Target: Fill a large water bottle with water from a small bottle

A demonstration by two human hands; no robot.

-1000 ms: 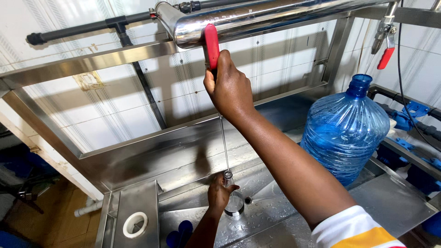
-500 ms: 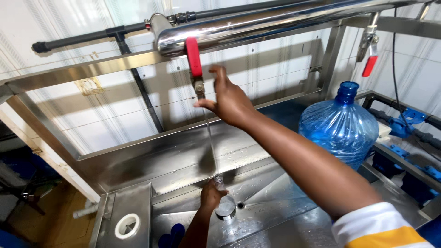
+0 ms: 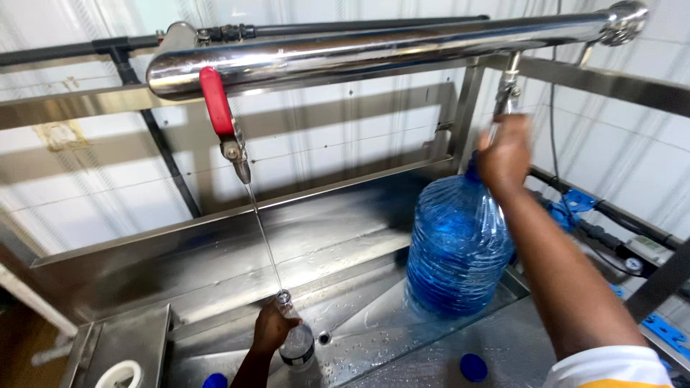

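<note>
Left hand (image 3: pixel 272 330) wrapped around small clear bottle (image 3: pixel 295 338), upright in steel basin (image 3: pixel 215 280), thin water stream (image 3: pixel 264 241) dropping into its neck. 2 blue caps (image 3: pixel 473 366) loose on wet basin floor. Large blue jug (image 3: pixel 458 244) standing just right. Right hand (image 3: pixel 505 152) raised at jug neck under second tap (image 3: pixel 507 86); grip hidden, can't tell. Red-handled valve (image 3: pixel 215 100) on steel pipe (image 3: pixel 374 52) above.
</note>
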